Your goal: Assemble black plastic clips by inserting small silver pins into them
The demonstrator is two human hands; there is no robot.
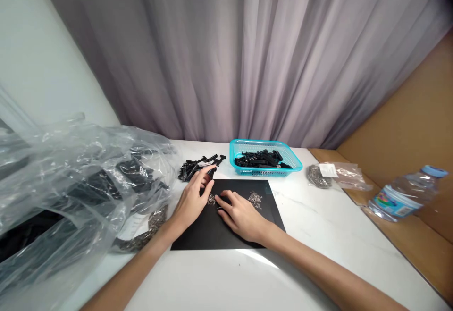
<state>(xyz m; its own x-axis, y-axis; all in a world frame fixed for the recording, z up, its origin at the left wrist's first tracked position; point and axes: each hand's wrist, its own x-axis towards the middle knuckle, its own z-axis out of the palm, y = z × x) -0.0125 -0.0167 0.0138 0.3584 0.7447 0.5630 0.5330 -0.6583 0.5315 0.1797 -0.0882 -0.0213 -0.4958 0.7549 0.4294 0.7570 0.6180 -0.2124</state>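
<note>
My left hand (193, 197) is closed around a small black plastic part (211, 173), above the far left of a black mat (201, 233). Most of that part is hidden by the fingers. My right hand (240, 212) rests low over the mat, thumb and forefinger apart, its fingertips beside a small heap of tiny metal pieces (211, 200). A second heap of tiny metal pieces (255, 199) lies on the mat just behind the right hand. They look like small screws or pins, too small to tell.
Black plastic parts (189, 169) lie loose behind my left hand. A blue basket (297, 165) holds more. Large clear plastic bags (85, 193) crowd the left, with a labelled bag of metal pieces (155, 223). To the right are another such bag (318, 176) and a water bottle (403, 195).
</note>
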